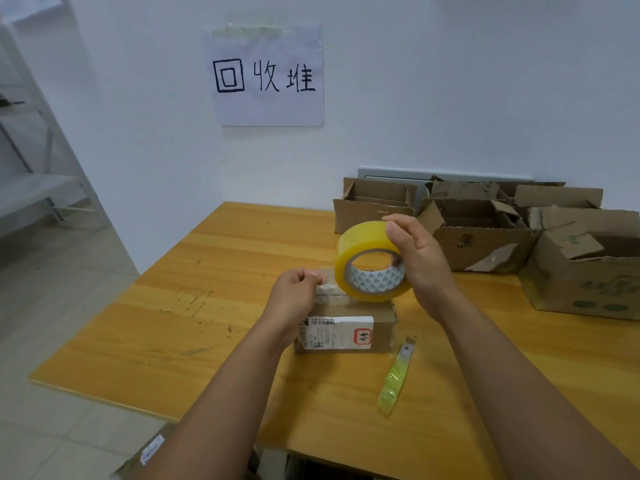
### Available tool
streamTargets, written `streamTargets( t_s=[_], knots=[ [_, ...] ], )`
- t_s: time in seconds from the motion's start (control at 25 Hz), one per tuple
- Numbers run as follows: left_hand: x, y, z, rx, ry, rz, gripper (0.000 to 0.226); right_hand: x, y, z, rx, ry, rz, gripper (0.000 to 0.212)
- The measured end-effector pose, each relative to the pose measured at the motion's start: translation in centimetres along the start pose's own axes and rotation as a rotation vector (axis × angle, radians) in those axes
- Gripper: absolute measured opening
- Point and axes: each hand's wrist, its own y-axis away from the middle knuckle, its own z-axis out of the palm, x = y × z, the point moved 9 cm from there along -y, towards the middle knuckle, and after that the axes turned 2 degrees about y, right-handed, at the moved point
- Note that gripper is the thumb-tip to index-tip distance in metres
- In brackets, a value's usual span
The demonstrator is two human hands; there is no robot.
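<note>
1. My right hand (pixel 422 261) grips the yellow tape roll (pixel 360 237), thumb over the rim and fingers through the core, just above the small parcel (pixel 381 323).
2. My left hand (pixel 294 292) pinches the loose tape end (pixel 327 276) by the parcel's top left.
3. The parcel sits on the wooden table (pixel 225 271), with a knife (pixel 394 379) near its right side.

Two bare forearms reach over a wooden table (pixel 221 258). The right hand (pixel 420 259) holds a yellow tape roll (pixel 360 242) just above a small labelled box (pixel 346 327). The left hand (pixel 294 292) pinches the tape's loose end. A yellow-green knife (pixel 396 379) lies just right of the box. Open cartons (pixel 485 233) stand behind, and a handwritten sign (pixel 266 76) hangs on the wall.
</note>
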Motion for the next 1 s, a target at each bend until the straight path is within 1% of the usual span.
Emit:
streamTargets(
  t_s=[0.08,0.16,0.2,0.28,0.4,0.48,0.64,0.68,0.76,0.84,0.88,1.0],
  knots=[
    [-0.2,-0.1,-0.7,0.06,0.101,-0.043,0.014,-0.5,-0.1,-0.4,-0.089,0.164,-0.041,0.041],
    [-0.5,0.0,-1.1,0.084,0.279,-0.095,0.014,-0.3,-0.2,-1.5,-0.14,0.313,-0.068,0.042],
    [-0.4,0.1,-1.2,0.084,0.293,-0.101,0.016,0.1,-0.1,-2.1,-0.164,0.338,-0.058,0.04],
    [-0.3,0.1,-1.2,0.094,0.277,-0.082,0.021,0.7,0.1,-2.9,-0.195,0.318,-0.033,0.037],
    [0.1,0.2,-1.1,0.122,0.339,-0.046,0.026,0.1,0.1,-2.4,-0.215,0.295,-0.074,0.037],
    [-0.1,0.0,-1.3,0.129,0.378,-0.045,0.025,-0.2,0.0,-1.4,-0.248,0.284,-0.085,0.037],
    [0.0,-0.2,-2.2,0.06,0.483,-0.06,0.019,0.7,-0.4,-1.0,-0.287,0.289,-0.064,0.037],
    [0.0,-0.3,-2.8,0.047,0.46,-0.053,0.02,0.8,-0.6,-1.0,-0.298,0.297,-0.062,0.038],
    [0.0,-0.3,-3.9,0.036,0.327,-0.019,0.024,1.0,-0.7,-0.8,-0.337,0.338,-0.071,0.043],
    [-0.4,-0.4,-4.8,0.062,0.17,0.012,0.028,0.9,-0.8,-0.4,-0.349,0.361,-0.081,0.052],
    [-0.9,-0.5,-5.0,0.074,0.127,0.011,0.029,0.9,-0.8,-0.3,-0.34,0.355,-0.076,0.053],
    [-2.9,-0.8,-4.9,0.076,0.12,-0.033,0.032,1.2,-0.4,0.2,-0.35,0.313,-0.091,0.054]
  ],
)
